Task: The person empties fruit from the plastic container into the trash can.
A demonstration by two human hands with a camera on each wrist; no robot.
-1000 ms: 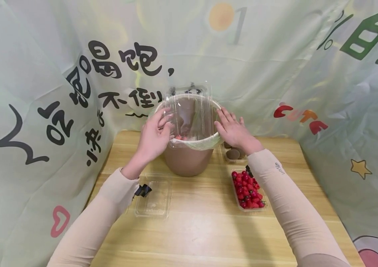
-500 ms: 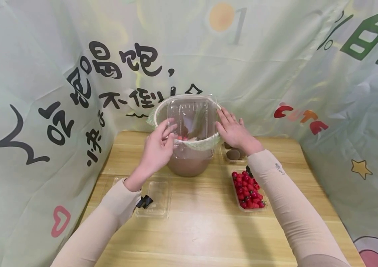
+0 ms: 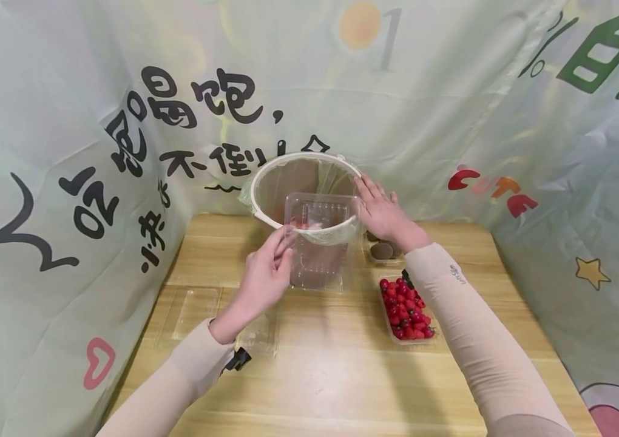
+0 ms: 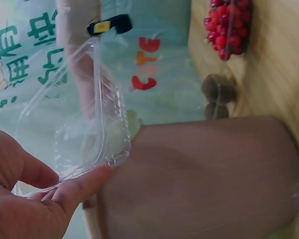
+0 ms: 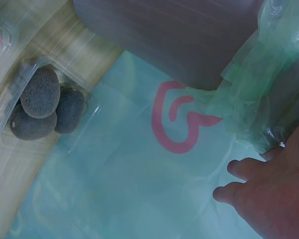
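My left hand [image 3: 266,276] pinches the edge of a clear plastic container [image 3: 320,264] between thumb and fingers. In the head view the container overlaps the front of a brown bin; the left wrist view shows the bin's side [image 4: 204,184] beyond it. A white rim [image 3: 252,194] rings the bin's mouth, with a thin green bag [image 5: 269,74] folded over it. Some red things show low inside the mouth. My right hand [image 3: 388,212] rests against the right side of the rim, fingers extended; in the right wrist view its fingertips touch the bag.
A clear box of small red fruits [image 3: 408,309] stands at the right of the wooden table [image 3: 331,388]. Behind it, beside the bin, another clear box holds dark grey stones [image 5: 40,94]. Clear plastic trays [image 3: 195,312] lie at the left. Printed cloth walls [image 3: 424,109] surround the table.
My left hand has drawn back toward me and lowered, bringing the clear container from over the bin's mouth down to its front. My right hand stays on the rim.
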